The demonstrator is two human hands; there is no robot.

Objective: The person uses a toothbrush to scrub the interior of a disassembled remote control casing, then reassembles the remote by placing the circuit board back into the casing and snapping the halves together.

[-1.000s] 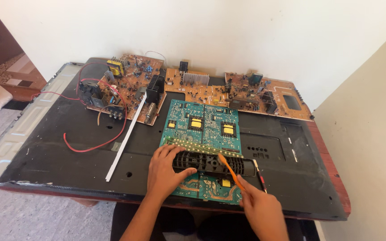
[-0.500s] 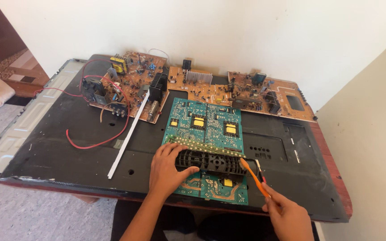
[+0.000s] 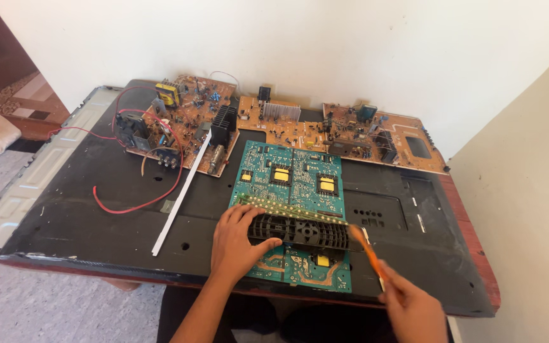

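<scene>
On green board [image 3: 290, 184]: my left hand [image 3: 236, 244], fingers spread, pins black grille [image 3: 300, 230]; right hand [image 3: 414, 311] fingers grip orange tool [image 3: 366, 251] at grille end.

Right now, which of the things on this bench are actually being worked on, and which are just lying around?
In hand:
- left hand pressing on the black slotted part
- right hand holding the orange tool, tip at that part's right end
- green circuit board underneath

Lying about:
- brown circuit boards at the back
- red wire
- white strip
- black panel
</scene>
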